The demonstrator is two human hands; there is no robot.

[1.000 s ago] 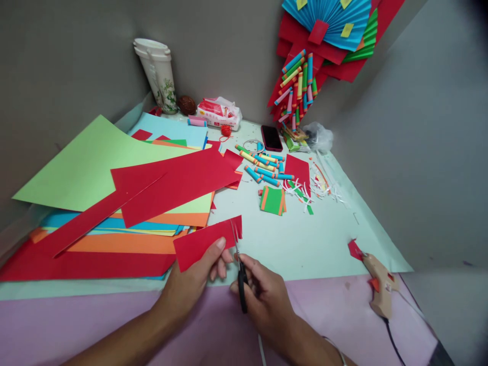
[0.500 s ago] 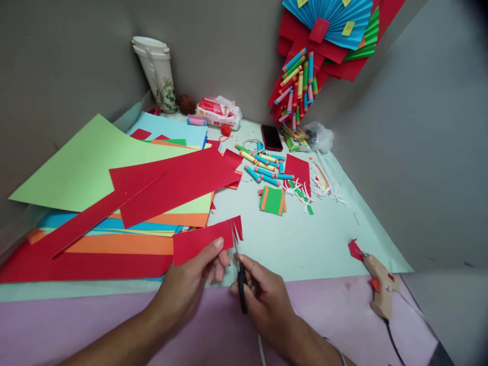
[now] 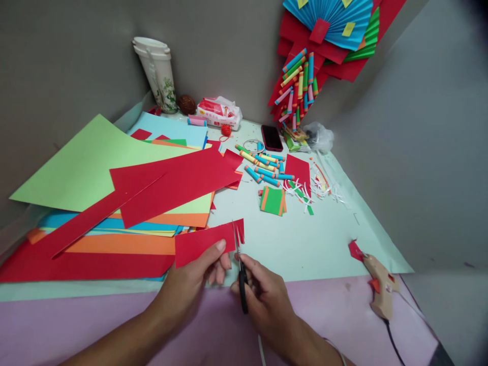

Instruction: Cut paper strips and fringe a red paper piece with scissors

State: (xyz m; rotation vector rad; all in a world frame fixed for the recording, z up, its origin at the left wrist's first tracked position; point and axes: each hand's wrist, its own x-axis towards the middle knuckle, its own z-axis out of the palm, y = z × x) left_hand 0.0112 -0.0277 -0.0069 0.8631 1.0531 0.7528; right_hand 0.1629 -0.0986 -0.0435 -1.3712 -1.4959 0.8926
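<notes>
Scissors (image 3: 243,292) with black handles sit in the right hand (image 3: 269,295), whose fingers curl around the grips; the blades stand across a red strip (image 3: 202,243) beside its finely slit end. The left hand (image 3: 196,269) pinches that strip between thumb and fingers, just above the work surface. Purple covering (image 3: 213,335) shows along the near edge, with a pale green sheet (image 3: 312,249) spread behind it. Over on the right lies a beige glue gun (image 3: 381,292); on the left, coloured papers (image 3: 122,244) overlap in a broad heap. Farther in, I see small paper rolls (image 3: 284,177) piled loosely, then a dark phone (image 3: 272,138), a tissue pack (image 3: 218,113) and a white cup (image 3: 154,66) against the grey wall (image 3: 229,51). A bright red decoration (image 3: 292,33) with a blue pleated fan (image 3: 335,25) rises at the back.
</notes>
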